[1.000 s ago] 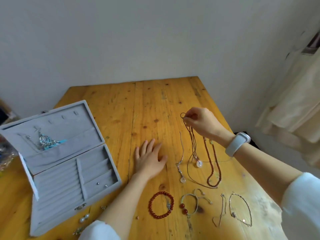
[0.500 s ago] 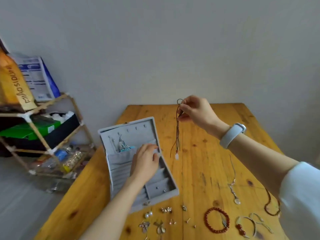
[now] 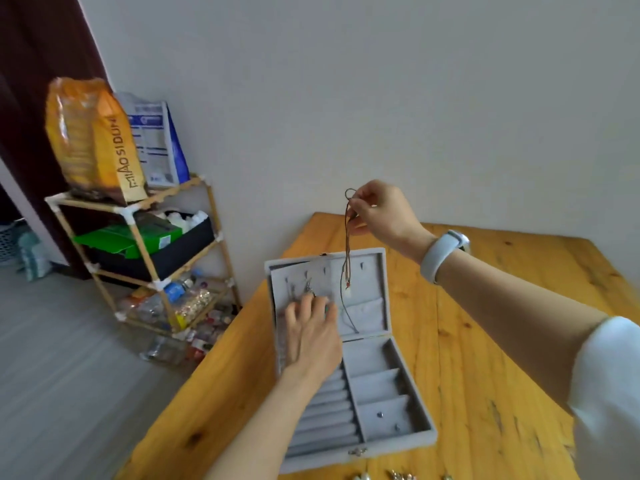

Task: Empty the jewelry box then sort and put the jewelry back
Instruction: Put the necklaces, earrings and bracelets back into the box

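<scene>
Over the open jewelry box [image 3: 349, 362] lid: pinched cord necklace [image 3: 347, 258] high with right hand [image 3: 381, 211], probably lining up a hook. Left hand [image 3: 311, 332] flat, fingers relaxed, steadying the lid.

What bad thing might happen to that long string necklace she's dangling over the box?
The cord necklace hangs from the right hand in front of the lid of the open jewelry box. It might snag on a hook other than the one intended. The left hand rests by the silver jewelry already hanging there, so the two could tangle.
</scene>
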`<state>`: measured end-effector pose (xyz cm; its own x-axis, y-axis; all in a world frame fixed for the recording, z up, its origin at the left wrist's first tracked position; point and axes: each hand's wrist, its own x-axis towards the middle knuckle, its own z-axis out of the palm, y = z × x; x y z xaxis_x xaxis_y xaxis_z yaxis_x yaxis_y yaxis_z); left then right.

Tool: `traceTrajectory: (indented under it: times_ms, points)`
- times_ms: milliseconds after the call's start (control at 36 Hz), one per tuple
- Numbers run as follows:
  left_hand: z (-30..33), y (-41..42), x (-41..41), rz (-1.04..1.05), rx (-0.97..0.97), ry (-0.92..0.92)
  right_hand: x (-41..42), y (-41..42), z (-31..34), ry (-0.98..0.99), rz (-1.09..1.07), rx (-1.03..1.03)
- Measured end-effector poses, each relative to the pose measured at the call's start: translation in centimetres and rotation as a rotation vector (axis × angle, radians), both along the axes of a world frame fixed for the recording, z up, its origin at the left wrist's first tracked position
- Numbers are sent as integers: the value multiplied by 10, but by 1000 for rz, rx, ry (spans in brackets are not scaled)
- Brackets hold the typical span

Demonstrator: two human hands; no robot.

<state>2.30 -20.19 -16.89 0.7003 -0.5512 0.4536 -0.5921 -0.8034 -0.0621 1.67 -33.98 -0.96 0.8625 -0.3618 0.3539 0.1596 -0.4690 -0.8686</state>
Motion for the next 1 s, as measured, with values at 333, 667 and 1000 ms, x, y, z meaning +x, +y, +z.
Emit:
traceTrajectory:
  times_ms: [333, 667, 1000]
  points:
    - [-15, 0, 1, -30, 88, -31, 9, -2, 17, -118, 86, 236]
    - [-2, 3, 2, -106, 75, 125, 5, -2, 24, -160, 82, 269]
    - [5, -2, 3, -101, 80, 214, 3, -5, 20, -122, 84, 261]
